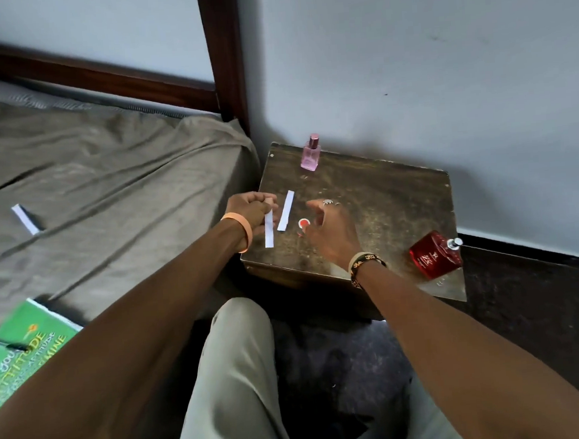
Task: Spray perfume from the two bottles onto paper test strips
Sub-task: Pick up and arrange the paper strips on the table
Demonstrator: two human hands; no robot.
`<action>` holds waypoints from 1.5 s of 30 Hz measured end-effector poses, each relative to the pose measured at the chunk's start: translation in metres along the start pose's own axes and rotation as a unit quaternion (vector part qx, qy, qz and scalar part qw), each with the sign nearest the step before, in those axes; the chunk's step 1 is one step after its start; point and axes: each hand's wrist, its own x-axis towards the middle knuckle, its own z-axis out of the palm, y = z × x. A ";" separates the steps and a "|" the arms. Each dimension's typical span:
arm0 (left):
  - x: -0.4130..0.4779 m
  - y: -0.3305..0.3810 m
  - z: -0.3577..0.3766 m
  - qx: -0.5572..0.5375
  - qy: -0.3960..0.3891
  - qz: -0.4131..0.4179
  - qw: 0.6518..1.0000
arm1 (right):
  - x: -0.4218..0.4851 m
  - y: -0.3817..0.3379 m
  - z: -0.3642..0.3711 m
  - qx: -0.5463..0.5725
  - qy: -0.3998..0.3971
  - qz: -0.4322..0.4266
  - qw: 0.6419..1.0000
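A small pink perfume bottle (310, 153) stands capped at the back of a dark wooden stool (382, 192). At the stool's right front corner stands a red perfume bottle (433, 254), its sprayer bare. Its red cap (304, 223) lies on the stool under my right hand (330, 232), whose fingers hang relaxed just above it. My left hand (251, 210) pinches the top of a white paper strip (269, 230) that hangs down over the stool's left edge. A second strip (286, 210) lies flat between my hands.
A bed with a grey-brown sheet (107, 184) fills the left; a third paper strip (25, 219) lies on it, and a green book (23, 354) at its near edge. A dark bedpost (223, 52) and the wall stand behind the stool. My knee (236, 360) is below.
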 end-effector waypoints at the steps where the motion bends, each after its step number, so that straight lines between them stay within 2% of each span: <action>1: 0.001 -0.004 0.001 -0.008 -0.010 -0.007 1.000 | 0.004 0.002 0.008 -0.008 -0.009 0.008 1.000; 6: 0.013 -0.017 0.017 -0.026 -0.060 -0.022 0.998 | 0.018 0.014 0.033 -0.041 -0.027 0.028 0.998; 13: 0.027 -0.024 0.033 0.005 -0.069 -0.024 0.997 | 0.022 0.024 0.038 -0.034 -0.010 0.034 0.999; 17: 0.023 -0.023 0.038 -0.019 -0.088 -0.035 0.995 | 0.014 0.026 0.028 -0.017 0.007 0.041 0.999; 24: -0.012 0.020 0.089 -0.070 -0.168 -0.005 0.983 | -0.006 0.030 -0.057 -0.041 0.090 -0.002 0.995; 34: -0.097 0.060 0.201 -0.058 -0.266 0.054 0.961 | -0.062 0.063 -0.176 -0.107 0.211 0.023 0.971; 38: -0.114 0.057 0.219 -0.037 -0.276 0.063 0.958 | -0.078 0.075 -0.192 -0.098 0.218 0.035 0.970; 45: -0.121 0.039 0.219 -0.008 -0.272 0.061 0.960 | -0.094 0.090 -0.186 -0.090 0.172 0.044 0.980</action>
